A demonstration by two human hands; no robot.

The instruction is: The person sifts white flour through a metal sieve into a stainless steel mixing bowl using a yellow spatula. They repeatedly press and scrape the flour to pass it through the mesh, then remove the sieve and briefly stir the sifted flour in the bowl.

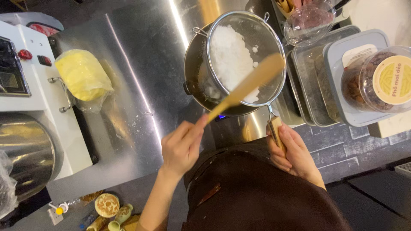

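Sieve [246, 55] with white powder sits tilted over a dark pot [197, 72] on the steel worktop [141, 85]; right hand [293, 149] wrapped round its handle, left hand [182, 145] closed on a wooden spatula [248, 83] reaching into the mesh. Left: bagged yellow block [83, 75], white mixer [25, 85]. Right: stacked trays [312, 81], lidded tubs [376, 79], partly cut off. Pot contents hidden beneath sieve.

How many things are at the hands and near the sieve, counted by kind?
Wooden spoon, in left hand: 1
Mesh sieve, handle in right hand: 1
Metal bowl under sieve: 1
Yellow wrapped block: 1
Metal trays: 2
Total: 6
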